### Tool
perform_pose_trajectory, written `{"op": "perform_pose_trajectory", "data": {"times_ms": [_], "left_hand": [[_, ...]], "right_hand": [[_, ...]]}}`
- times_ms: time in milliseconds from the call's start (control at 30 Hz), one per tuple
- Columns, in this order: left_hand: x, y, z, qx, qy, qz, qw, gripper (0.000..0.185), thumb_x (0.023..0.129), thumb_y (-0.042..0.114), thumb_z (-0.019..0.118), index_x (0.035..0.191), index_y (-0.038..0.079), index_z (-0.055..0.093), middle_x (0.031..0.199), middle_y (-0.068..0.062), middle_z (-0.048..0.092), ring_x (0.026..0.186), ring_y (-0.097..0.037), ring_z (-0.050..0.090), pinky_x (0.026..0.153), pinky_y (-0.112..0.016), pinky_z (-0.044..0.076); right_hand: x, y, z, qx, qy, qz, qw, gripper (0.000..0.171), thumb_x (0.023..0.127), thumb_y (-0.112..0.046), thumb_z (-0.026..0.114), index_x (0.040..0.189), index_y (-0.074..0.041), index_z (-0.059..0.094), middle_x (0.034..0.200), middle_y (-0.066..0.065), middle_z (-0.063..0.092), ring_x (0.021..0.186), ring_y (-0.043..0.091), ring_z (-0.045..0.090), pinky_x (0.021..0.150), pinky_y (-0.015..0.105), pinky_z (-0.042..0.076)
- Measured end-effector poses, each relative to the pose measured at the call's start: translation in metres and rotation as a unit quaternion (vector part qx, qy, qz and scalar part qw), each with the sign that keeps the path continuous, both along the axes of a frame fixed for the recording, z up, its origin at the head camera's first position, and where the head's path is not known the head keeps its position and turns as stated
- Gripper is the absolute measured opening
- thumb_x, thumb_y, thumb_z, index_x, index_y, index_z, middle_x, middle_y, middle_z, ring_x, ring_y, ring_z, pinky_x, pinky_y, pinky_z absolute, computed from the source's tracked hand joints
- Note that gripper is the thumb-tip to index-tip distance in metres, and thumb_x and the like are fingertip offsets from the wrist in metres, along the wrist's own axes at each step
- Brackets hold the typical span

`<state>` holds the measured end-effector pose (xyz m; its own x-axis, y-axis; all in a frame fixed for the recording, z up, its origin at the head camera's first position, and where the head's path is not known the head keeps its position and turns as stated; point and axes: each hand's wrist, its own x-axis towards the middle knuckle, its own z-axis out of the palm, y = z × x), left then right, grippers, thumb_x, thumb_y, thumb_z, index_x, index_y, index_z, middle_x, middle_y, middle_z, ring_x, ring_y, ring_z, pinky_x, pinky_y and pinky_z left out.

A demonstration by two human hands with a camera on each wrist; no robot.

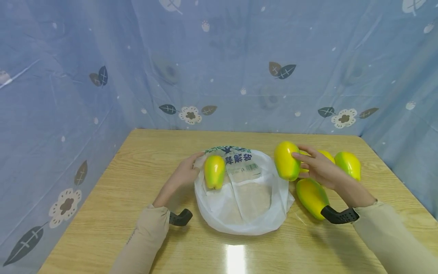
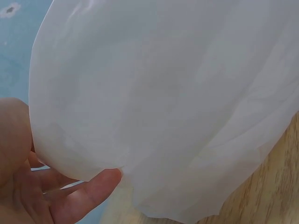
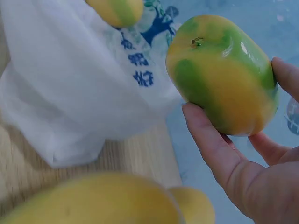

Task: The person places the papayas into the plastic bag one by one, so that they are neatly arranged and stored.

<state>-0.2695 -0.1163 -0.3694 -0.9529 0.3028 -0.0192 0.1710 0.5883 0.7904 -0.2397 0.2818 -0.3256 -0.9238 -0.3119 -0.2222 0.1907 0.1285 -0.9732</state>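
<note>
A white plastic bag [image 1: 239, 224] with printed characters lies open-mouthed on the table. My left hand [image 1: 186, 171] holds the bag's left edge, and the left wrist view shows fingers [image 2: 96, 193] on both sides of the thin plastic. One yellow-green papaya [image 1: 214, 171] is at the bag's left side, near that hand. In my right hand [image 1: 319, 167] another papaya [image 1: 286, 161] is gripped between thumb and fingers, raised beside the bag's right rim. Its stem end shows in the right wrist view. Under that hand a longer papaya [image 1: 311, 196] lies on the table.
More papayas lie to the right, one [image 1: 348, 164] at the far right and another partly hidden behind my right hand. A blue patterned curtain [image 1: 239, 76] surrounds the wooden table [image 1: 137, 213] at the back and sides.
</note>
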Motion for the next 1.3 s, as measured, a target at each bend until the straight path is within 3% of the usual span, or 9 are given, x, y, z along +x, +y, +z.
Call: {"op": "perform_pose_trajectory", "data": {"times_ms": [200,300,533,800,1033,1300], "left_hand": [[0.0,0.0,0.001,0.0,0.004,-0.001,1.0,0.056,0.091,-0.001,0.041,0.146,0.004,0.035,0.146,-0.021,0.036,0.115,-0.033,0.05,0.092,-0.046,0.045],[-0.001,0.0,0.001,0.0,0.005,-0.004,1.0,0.055,0.091,0.0,0.04,0.146,0.003,0.035,0.145,-0.022,0.038,0.109,-0.033,0.053,0.086,-0.043,0.048],[0.0,0.001,0.001,-0.004,0.009,-0.003,1.0,0.056,0.09,0.0,0.041,0.146,0.003,0.036,0.143,-0.023,0.041,0.097,-0.029,0.056,0.079,-0.038,0.049],[0.0,0.001,0.001,0.006,0.008,-0.008,0.9999,0.055,0.091,-0.001,0.041,0.145,0.001,0.035,0.142,-0.024,0.041,0.102,-0.031,0.056,0.08,-0.038,0.05],[-0.001,0.001,0.0,0.005,-0.001,0.0,1.0,0.056,0.091,0.0,0.041,0.146,0.004,0.035,0.142,-0.022,0.041,0.097,-0.029,0.057,0.078,-0.037,0.051],[0.001,0.001,0.0,0.012,-0.023,0.01,0.9996,0.056,0.092,0.002,0.04,0.148,0.01,0.034,0.143,-0.018,0.042,0.092,-0.026,0.058,0.076,-0.035,0.05]], "right_hand": [[-0.006,-0.019,0.001,-0.014,-0.005,0.001,1.0,0.078,0.1,-0.03,0.047,0.152,-0.009,-0.006,0.134,0.013,0.037,0.1,0.014,0.059,0.088,0.039,0.049],[-0.01,-0.028,0.0,-0.008,0.0,0.005,1.0,0.077,0.1,-0.03,0.048,0.153,-0.008,-0.003,0.124,0.01,0.043,0.092,0.012,0.057,0.088,0.04,0.049],[-0.018,-0.046,-0.008,-0.013,0.0,0.025,1.0,0.076,0.099,-0.029,0.05,0.153,-0.008,0.0,0.144,0.022,0.029,0.111,0.018,0.054,0.092,0.045,0.046],[-0.023,-0.07,-0.015,0.001,-0.013,0.034,0.999,0.076,0.097,-0.029,0.055,0.153,-0.009,0.007,0.149,0.025,0.019,0.118,0.031,0.049,0.091,0.046,0.047],[-0.023,-0.087,-0.015,0.024,-0.011,0.052,0.998,0.078,0.094,-0.031,0.059,0.153,-0.011,0.011,0.147,0.024,0.024,0.128,0.04,0.037,0.091,0.049,0.046],[-0.023,-0.106,-0.013,0.067,-0.004,0.06,0.996,0.08,0.091,-0.036,0.063,0.151,-0.01,0.017,0.144,0.024,0.03,0.123,0.038,0.044,0.09,0.047,0.048]]}}
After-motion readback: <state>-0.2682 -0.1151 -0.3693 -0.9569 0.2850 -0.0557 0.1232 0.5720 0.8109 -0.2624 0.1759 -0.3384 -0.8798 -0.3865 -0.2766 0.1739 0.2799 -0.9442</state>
